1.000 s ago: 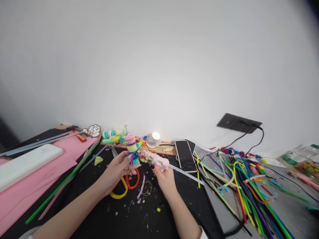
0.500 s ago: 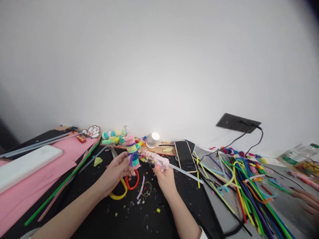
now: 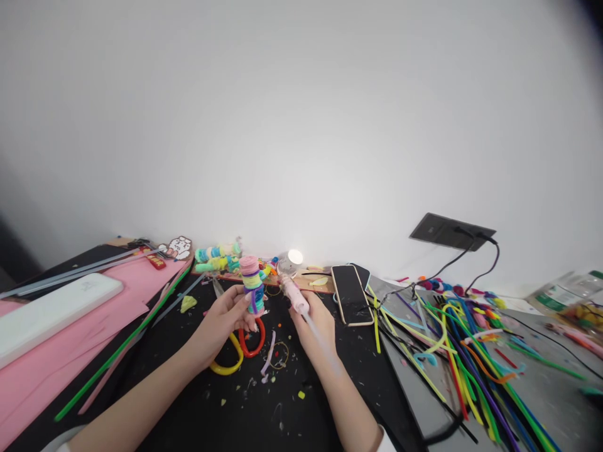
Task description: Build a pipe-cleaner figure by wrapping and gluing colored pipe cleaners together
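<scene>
My left hand (image 3: pixel 235 311) pinches a small upright roll of pipe cleaners (image 3: pixel 253 285), pink on top with yellow, purple and teal bands below. In my right hand (image 3: pixel 313 323) is a pale pink hot glue gun (image 3: pixel 294 295). Its nozzle end points away from me, and a clear glue stick (image 3: pixel 320 339) juts from its back over my wrist. The gun is to the right of the roll, apart from it. Scissors with one red and one yellow handle loop (image 3: pixel 252 339) lie under my left hand, their blades partly hidden.
A phone (image 3: pixel 352 295) lies right of my right hand. Many coloured pipe cleaners (image 3: pixel 490 370) spread over the grey surface at right. Pink sheets (image 3: pixel 117 307) and a white box-like device (image 3: pixel 61 314) are at left. A small lit lamp (image 3: pixel 289 260) stands by the wall, below a socket (image 3: pixel 452 232) with cords.
The glue gun has turned from pointing left across the roll to pointing away from me, leaving the roll's side. Another person's hand at the far right has gone from view.
</scene>
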A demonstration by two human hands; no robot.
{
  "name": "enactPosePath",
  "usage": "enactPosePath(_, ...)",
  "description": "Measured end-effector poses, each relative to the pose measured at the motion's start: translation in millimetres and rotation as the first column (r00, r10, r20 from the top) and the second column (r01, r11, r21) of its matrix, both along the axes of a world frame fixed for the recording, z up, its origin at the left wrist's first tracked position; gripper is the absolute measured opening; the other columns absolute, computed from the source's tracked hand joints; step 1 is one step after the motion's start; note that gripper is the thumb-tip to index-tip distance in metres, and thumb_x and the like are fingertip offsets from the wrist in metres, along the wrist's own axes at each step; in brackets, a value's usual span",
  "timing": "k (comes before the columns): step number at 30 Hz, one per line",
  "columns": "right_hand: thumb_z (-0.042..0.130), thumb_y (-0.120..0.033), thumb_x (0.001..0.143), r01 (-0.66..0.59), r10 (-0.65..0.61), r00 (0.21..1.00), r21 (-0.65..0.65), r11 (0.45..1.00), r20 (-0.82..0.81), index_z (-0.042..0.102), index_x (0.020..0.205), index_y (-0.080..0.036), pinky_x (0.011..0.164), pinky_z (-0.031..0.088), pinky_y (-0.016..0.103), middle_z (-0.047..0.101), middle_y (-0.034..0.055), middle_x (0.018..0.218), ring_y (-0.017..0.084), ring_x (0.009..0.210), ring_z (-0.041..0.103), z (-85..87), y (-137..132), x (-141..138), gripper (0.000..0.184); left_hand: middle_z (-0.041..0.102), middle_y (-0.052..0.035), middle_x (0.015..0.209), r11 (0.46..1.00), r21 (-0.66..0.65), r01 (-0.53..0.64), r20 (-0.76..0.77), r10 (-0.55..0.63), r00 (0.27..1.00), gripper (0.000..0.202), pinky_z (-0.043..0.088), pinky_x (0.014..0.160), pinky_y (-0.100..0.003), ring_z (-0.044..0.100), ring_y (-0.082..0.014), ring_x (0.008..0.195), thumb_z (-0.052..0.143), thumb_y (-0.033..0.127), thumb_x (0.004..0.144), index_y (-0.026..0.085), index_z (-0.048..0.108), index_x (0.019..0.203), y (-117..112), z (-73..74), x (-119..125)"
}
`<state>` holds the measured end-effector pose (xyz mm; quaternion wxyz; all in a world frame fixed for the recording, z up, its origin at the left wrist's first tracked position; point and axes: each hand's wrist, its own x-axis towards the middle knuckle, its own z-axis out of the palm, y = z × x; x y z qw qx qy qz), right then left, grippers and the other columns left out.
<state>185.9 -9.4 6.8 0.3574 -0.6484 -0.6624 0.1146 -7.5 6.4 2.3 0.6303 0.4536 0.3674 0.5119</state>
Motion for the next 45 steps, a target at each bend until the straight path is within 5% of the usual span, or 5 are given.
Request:
enactPosePath(9, 0.058, -0.017, 0.068, 0.081, -0.068, 0.980, -0.062, 0.995, 0.186, 0.051, 0.120, -0.023, 0.093, 0.032, 0.047, 0.056, 0.0103, 0.120, 0.032, 0.113, 0.045, -3.2, -4.6, -6.8, 0.053, 0.065, 0.0028, 0.068, 0.984, 0.146, -0.106, -0.132, 0.125, 0.983, 0.033, 0.043, 0.044, -0.024, 0.060, -0.0127, 0.041, 0.066, 0.043, 0.074, 0.019, 0.050, 0.090, 1.7, 3.9, 3.4)
enactPosePath(12, 0.060, -0.019, 0.070, -0.097, 0.087, 0.989, 0.088, 0.991, 0.117, 0.052, 0.112, -0.023, 0.095, 0.031, 0.042, 0.056, 0.0082, 0.118, 0.028, 0.113, 0.044, 3.2, -9.9, -10.0, 0.043, 0.066, 0.0008, 0.076, 0.978, 0.177, -0.108, -0.182, 0.141, 0.973, 0.032, 0.045, 0.044, -0.025, 0.060, -0.0124, 0.041, 0.063, 0.041, 0.077, 0.019, 0.049, 0.094, 1.8, 0.8, 3.6)
enactPosePath(18, 0.058, -0.027, 0.082, -0.393, 0.387, 0.919, 0.283, 0.875, 0.076, 0.051, 0.080, -0.020, 0.076, 0.035, 0.031, 0.056, 0.0019, 0.080, 0.019, 0.079, 0.050, -1.5, -14.6, -18.1, 0.010, 0.066, -0.0058, 0.095, 0.973, 0.230, 0.004, -0.346, 0.078, 0.935, 0.027, 0.050, 0.049, -0.029, 0.059, -0.0119, 0.046, 0.056, 0.039, 0.083, 0.019, 0.046, 0.098, -0.2, -7.2, 3.8)
enactPosePath(33, 0.050, -0.017, 0.084, -0.375, 0.375, 0.926, 0.176, 0.910, 0.032, 0.044, 0.069, -0.020, 0.064, 0.030, 0.026, 0.048, -0.0023, 0.066, 0.014, 0.063, 0.044, -5.0, -13.4, -19.3, 0.016, 0.062, -0.0113, 0.115, 0.978, 0.204, 0.033, -0.392, 0.050, 0.918, 0.029, 0.050, 0.046, -0.028, 0.060, -0.0104, 0.044, 0.056, 0.041, 0.082, 0.019, 0.044, 0.096, 0.2, -11.2, 4.4)
enactPosePath(45, 0.041, -0.025, 0.091, -0.242, 0.290, 0.891, 0.175, 0.954, -0.348, 0.048, 0.072, -0.019, 0.061, 0.034, 0.025, 0.050, -0.0005, 0.068, 0.015, 0.064, 0.046, -9.4, -8.6, -17.2, 0.020, 0.066, -0.0046, 0.099, 0.971, 0.146, 0.187, -0.344, -0.128, 0.930, 0.023, 0.043, 0.042, -0.023, 0.060, -0.0094, 0.041, 0.051, 0.039, 0.087, 0.020, 0.042, 0.095, 0.9, -11.2, 4.7)
